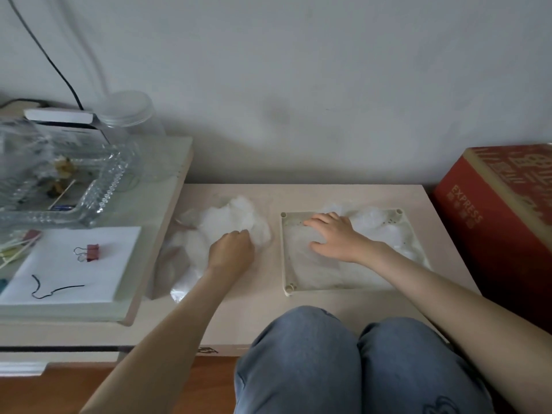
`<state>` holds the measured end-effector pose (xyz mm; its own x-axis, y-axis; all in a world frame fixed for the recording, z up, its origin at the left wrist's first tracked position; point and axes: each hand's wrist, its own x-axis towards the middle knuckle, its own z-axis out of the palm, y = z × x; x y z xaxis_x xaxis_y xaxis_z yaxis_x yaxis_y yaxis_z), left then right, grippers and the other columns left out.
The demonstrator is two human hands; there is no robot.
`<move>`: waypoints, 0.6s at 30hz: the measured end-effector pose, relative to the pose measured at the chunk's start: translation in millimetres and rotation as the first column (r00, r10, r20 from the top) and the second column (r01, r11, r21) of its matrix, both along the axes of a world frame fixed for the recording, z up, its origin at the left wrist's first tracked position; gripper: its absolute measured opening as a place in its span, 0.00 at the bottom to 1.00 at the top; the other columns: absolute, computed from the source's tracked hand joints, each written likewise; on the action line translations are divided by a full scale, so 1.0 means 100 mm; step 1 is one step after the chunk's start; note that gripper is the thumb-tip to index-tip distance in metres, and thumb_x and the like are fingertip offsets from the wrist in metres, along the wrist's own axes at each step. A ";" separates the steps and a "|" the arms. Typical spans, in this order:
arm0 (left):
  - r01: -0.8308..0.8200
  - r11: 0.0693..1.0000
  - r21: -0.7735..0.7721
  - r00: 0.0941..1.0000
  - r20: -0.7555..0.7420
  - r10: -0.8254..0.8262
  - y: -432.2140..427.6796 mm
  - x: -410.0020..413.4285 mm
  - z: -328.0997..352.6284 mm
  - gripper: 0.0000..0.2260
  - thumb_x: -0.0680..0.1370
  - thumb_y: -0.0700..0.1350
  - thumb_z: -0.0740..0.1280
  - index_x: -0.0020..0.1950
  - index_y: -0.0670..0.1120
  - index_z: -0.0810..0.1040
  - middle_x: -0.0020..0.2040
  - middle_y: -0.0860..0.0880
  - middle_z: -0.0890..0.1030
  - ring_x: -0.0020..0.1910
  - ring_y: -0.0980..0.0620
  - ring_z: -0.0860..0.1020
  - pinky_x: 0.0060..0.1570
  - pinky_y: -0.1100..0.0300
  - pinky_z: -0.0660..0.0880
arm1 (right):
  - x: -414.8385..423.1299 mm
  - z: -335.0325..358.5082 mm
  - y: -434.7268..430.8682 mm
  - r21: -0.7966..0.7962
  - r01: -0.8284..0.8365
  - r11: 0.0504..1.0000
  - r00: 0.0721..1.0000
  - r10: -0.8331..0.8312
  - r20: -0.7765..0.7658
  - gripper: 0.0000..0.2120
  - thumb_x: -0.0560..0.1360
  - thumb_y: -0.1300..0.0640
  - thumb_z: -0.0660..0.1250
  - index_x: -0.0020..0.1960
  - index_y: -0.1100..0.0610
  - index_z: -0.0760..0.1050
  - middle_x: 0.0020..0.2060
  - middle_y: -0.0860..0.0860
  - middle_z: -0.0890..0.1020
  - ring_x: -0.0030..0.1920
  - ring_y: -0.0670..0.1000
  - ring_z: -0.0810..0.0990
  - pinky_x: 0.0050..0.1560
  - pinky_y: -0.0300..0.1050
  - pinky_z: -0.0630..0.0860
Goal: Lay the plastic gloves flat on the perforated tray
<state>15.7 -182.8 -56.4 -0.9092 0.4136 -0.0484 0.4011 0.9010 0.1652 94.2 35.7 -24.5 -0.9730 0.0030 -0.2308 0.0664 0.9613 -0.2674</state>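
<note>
Low table (328, 198): perforated tray (283, 252), long axis front-to-back

glove pile (227, 225) left of tray (285, 258)

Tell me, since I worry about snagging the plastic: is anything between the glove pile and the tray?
Nothing visible stands on the bare tabletop between the pile of plastic gloves, gripped by the left hand, and the perforated tray. The right hand presses flat on plastic already in the tray, covering part of it.
</note>
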 end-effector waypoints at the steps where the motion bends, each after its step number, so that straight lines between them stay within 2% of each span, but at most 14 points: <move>1: -0.052 0.995 0.086 0.999 0.012 0.051 0.01 0.00 0.05 0.10 0.80 0.42 0.55 0.52 0.41 0.75 0.49 0.43 0.79 0.47 0.42 0.76 0.39 0.57 0.65 | 0.01 0.00 -0.01 -0.047 0.018 0.999 1.000 -0.018 0.014 0.26 0.78 0.50 0.60 0.75 0.51 0.59 0.72 0.48 0.64 0.72 0.51 0.57 0.69 0.47 0.53; 3: -0.142 0.950 0.278 0.990 0.028 0.140 0.04 0.01 0.17 0.08 0.80 0.42 0.57 0.49 0.40 0.74 0.42 0.43 0.78 0.41 0.42 0.75 0.37 0.57 0.64 | 0.01 0.02 -0.03 -0.290 0.130 0.948 0.991 -0.114 0.071 0.27 0.78 0.50 0.62 0.75 0.51 0.60 0.70 0.48 0.66 0.71 0.49 0.61 0.68 0.44 0.58; 5: -0.240 0.847 0.474 0.970 0.091 0.224 0.10 0.00 0.33 0.06 0.78 0.42 0.59 0.44 0.41 0.72 0.35 0.47 0.75 0.37 0.44 0.72 0.34 0.56 0.62 | -0.01 0.06 -0.06 -0.610 0.285 0.739 0.958 -0.235 0.162 0.22 0.79 0.49 0.62 0.71 0.52 0.66 0.66 0.48 0.71 0.65 0.46 0.68 0.63 0.40 0.64; 6: -0.288 0.784 0.550 0.958 0.149 0.247 0.14 -0.01 0.41 0.06 0.78 0.42 0.60 0.43 0.41 0.72 0.34 0.49 0.73 0.36 0.47 0.71 0.33 0.56 0.62 | -0.01 0.09 -0.07 -0.709 0.332 0.623 0.942 -0.264 0.209 0.18 0.80 0.49 0.61 0.68 0.52 0.70 0.63 0.48 0.74 0.62 0.46 0.71 0.60 0.40 0.67; 8: -0.340 0.677 0.653 0.940 0.238 0.243 0.21 -0.05 0.54 0.06 0.76 0.43 0.63 0.41 0.42 0.72 0.34 0.51 0.73 0.35 0.50 0.70 0.34 0.57 0.65 | -0.04 0.12 -0.08 -0.774 0.350 0.528 0.933 -0.272 0.236 0.13 0.81 0.49 0.58 0.60 0.53 0.75 0.58 0.49 0.77 0.58 0.48 0.74 0.59 0.45 0.70; 10: -0.346 0.638 0.688 0.938 0.272 0.215 0.25 -0.07 0.61 0.09 0.76 0.45 0.67 0.39 0.43 0.71 0.34 0.51 0.74 0.34 0.52 0.70 0.35 0.57 0.67 | -0.05 0.13 -0.08 -0.805 0.358 0.473 0.930 -0.261 0.260 0.14 0.81 0.48 0.57 0.56 0.55 0.76 0.54 0.51 0.78 0.55 0.49 0.75 0.59 0.47 0.72; 13: -0.365 0.656 0.661 0.926 0.330 0.183 0.25 -0.11 0.61 0.13 0.76 0.49 0.69 0.38 0.44 0.71 0.35 0.50 0.75 0.33 0.53 0.70 0.32 0.59 0.66 | -0.08 0.13 -0.09 -0.837 0.388 0.385 0.917 -0.253 0.309 0.16 0.82 0.47 0.56 0.54 0.56 0.77 0.49 0.50 0.78 0.51 0.49 0.76 0.54 0.46 0.73; 15: -0.375 0.695 0.614 0.913 0.374 0.162 0.23 -0.11 0.58 0.14 0.77 0.50 0.69 0.36 0.45 0.70 0.34 0.49 0.76 0.33 0.51 0.72 0.31 0.58 0.66 | -0.09 0.14 -0.09 -0.836 0.404 0.371 0.911 -0.244 0.332 0.17 0.82 0.47 0.56 0.53 0.57 0.77 0.47 0.51 0.78 0.50 0.49 0.76 0.51 0.45 0.73; 18: -0.424 0.643 0.638 0.891 0.423 0.167 0.25 -0.08 0.56 0.12 0.79 0.47 0.64 0.36 0.45 0.72 0.37 0.48 0.80 0.40 0.43 0.78 0.41 0.54 0.74 | -0.09 0.12 -0.09 -0.837 0.422 0.347 0.905 -0.216 0.367 0.17 0.81 0.46 0.56 0.53 0.58 0.76 0.46 0.52 0.78 0.49 0.50 0.77 0.50 0.46 0.74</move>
<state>7.5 -157.9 -0.2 -0.9769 0.1506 -0.1520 -0.0518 0.5227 0.8509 85.2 26.6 -12.8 -0.8916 0.0009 -0.4528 0.4516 0.0757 -0.8890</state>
